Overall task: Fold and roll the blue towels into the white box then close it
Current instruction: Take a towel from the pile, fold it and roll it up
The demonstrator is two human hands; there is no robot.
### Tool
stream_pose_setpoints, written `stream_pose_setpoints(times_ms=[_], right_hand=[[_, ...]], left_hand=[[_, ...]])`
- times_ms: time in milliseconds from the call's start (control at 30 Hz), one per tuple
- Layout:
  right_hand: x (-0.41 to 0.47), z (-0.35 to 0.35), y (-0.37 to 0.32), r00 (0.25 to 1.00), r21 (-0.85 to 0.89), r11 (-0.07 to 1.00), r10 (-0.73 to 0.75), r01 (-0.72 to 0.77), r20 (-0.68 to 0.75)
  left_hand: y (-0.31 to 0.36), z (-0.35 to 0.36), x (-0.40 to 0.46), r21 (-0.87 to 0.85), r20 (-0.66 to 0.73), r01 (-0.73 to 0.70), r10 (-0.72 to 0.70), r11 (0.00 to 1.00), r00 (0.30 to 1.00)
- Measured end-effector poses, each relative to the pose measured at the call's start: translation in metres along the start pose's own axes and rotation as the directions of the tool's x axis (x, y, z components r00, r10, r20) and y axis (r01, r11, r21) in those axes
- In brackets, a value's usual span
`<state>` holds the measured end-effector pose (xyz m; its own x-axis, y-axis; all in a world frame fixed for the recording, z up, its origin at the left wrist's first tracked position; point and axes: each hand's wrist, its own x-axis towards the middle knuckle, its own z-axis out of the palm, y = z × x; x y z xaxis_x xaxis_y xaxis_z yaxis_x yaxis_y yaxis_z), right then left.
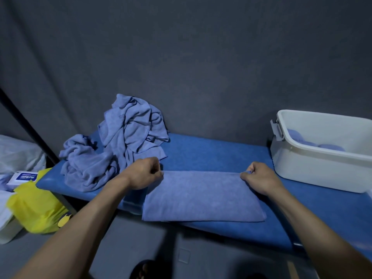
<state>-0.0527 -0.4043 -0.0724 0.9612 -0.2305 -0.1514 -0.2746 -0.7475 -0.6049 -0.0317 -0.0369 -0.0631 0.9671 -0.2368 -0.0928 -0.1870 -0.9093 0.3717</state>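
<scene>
I've got my left hand [144, 174] and right hand [259, 178] each in a closed pinch grip on a far corner of the folded blue towel [203, 196] lying flat on the desk [211, 154]. Next I'd square both corners, then roll tight and even (loose rolls waste space) before the white box [314, 164] at right.

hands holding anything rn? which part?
Both. The left hand and right hand each pinch a far corner of the folded blue towel lying flat on the blue table, one grip per end of its far edge.
</scene>
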Motion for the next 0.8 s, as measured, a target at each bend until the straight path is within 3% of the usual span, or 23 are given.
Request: stream_pose_setpoints(times_ms=[167,267,400,500,567,633,700,800], right_hand=[[0.002,-0.020,-0.006,0.979,0.112,0.991,0.046,-0.069,0.198],[0.003,-0.033,-0.016,0.933,0.119,0.979,0.117,-0.166,0.341],[0.013,-0.028,-0.032,0.982,0.234,0.958,0.138,-0.164,0.127],[0.022,-0.012,-0.051,0.988,0.439,0.897,0.010,0.061,-0.156],[0.025,-0.005,-0.067,0.936,0.468,0.833,-0.156,0.296,-0.315],[0.021,0.001,-0.083,0.909,0.455,0.789,-0.320,0.412,-0.268],[0.016,0.011,-0.089,0.898,0.415,0.798,-0.413,0.436,-0.149],[-0.008,0.022,-0.083,0.828,0.151,0.820,-0.560,0.552,0.018]], left_hand=[[0.001,-0.003,-0.003,-0.009,0.011,-0.033,0.034,0.999,0.999],[-0.001,-0.010,-0.005,-0.018,0.108,0.004,-0.002,1.000,0.994],[0.005,-0.022,-0.021,-0.249,0.399,0.023,0.080,0.968,0.914],[0.026,-0.015,-0.033,-0.386,0.588,0.113,0.150,0.916,0.795],[0.037,-0.003,-0.032,-0.465,0.529,0.167,0.122,0.869,0.840],[0.043,0.004,-0.027,-0.559,0.432,0.234,0.038,0.796,0.901],[0.046,0.006,-0.025,-0.581,0.419,0.280,-0.014,0.764,0.908],[0.050,0.005,-0.030,-0.562,0.468,0.323,-0.029,0.761,0.883]])
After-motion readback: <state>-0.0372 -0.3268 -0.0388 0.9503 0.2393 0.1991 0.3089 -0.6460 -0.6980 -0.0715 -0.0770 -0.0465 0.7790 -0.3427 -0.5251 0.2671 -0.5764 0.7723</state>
